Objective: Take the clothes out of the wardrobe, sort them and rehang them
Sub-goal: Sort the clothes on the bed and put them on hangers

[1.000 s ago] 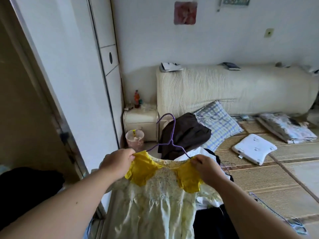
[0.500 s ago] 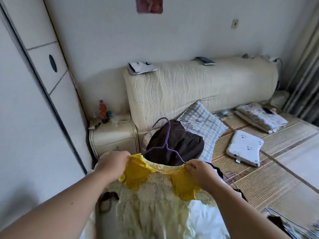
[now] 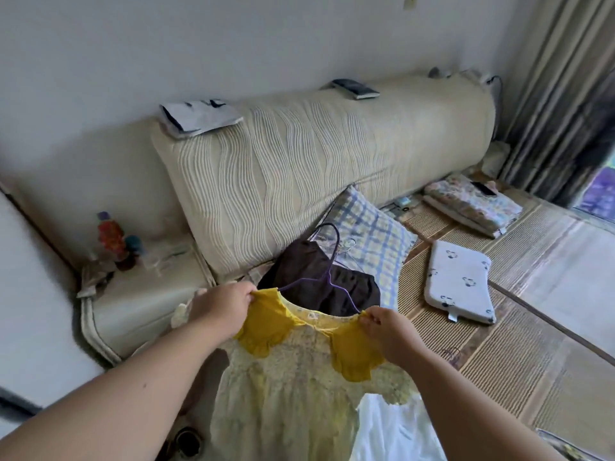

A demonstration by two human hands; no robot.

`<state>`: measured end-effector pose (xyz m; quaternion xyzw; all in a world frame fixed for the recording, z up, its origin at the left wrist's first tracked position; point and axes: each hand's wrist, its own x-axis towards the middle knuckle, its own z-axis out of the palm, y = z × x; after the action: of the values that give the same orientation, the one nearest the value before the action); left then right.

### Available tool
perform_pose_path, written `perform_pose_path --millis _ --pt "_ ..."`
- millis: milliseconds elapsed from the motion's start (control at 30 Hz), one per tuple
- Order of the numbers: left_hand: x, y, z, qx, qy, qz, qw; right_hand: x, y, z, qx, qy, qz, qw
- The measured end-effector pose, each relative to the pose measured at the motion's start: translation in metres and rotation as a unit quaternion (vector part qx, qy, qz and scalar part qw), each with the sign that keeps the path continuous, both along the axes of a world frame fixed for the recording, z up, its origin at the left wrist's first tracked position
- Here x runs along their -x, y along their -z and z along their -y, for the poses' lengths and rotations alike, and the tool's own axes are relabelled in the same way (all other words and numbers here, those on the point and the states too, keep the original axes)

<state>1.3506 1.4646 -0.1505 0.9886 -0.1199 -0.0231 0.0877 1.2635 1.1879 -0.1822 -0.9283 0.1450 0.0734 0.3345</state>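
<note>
A pale yellow dress (image 3: pixel 299 394) with bright yellow ruffled sleeves hangs on a thin purple hanger (image 3: pixel 327 261) in front of me. My left hand (image 3: pixel 221 309) pinches its left shoulder. My right hand (image 3: pixel 387 332) pinches the right shoulder. The hanger's hook sticks up above the neckline. Behind the dress a dark brown garment (image 3: pixel 319 277) lies on the bed. A white garment (image 3: pixel 392 430) lies under the dress's lower right.
A cream padded headboard (image 3: pixel 316 154) runs along the wall, with a checked pillow (image 3: pixel 369 234) against it. A white patterned pad (image 3: pixel 459 281) and folded bedding (image 3: pixel 472 204) lie on the woven mat (image 3: pixel 519 344). A nightstand (image 3: pixel 143 294) with bottles stands at left, curtains (image 3: pixel 565 94) at right.
The view has swung right and away from the wardrobe toward the bed. Both hands keep hold of the dress's shoulders and carry it along.
</note>
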Motion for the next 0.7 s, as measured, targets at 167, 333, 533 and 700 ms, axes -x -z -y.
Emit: perform_pose_path --millis 167,333,533,700 --pt "-0.092 -0.003 0.026 0.028 0.034 -0.024 0.999 -0.087 -0.006 0.035 0.02 0.013 -0.014 1.0" --pt "-0.174 -0.003 0.061 0.055 0.077 -0.047 0.994 -0.148 -0.005 0.065 0.033 0.046 -0.017 0.998" --pt "-0.276 0.039 0.108 0.055 0.126 -0.085 0.987 -0.216 0.03 0.094 0.039 0.105 -0.062 0.992" --pt "-0.371 0.093 0.139 0.035 0.183 -0.169 0.968 -0.278 0.081 0.104 0.03 0.165 -0.12 0.978"
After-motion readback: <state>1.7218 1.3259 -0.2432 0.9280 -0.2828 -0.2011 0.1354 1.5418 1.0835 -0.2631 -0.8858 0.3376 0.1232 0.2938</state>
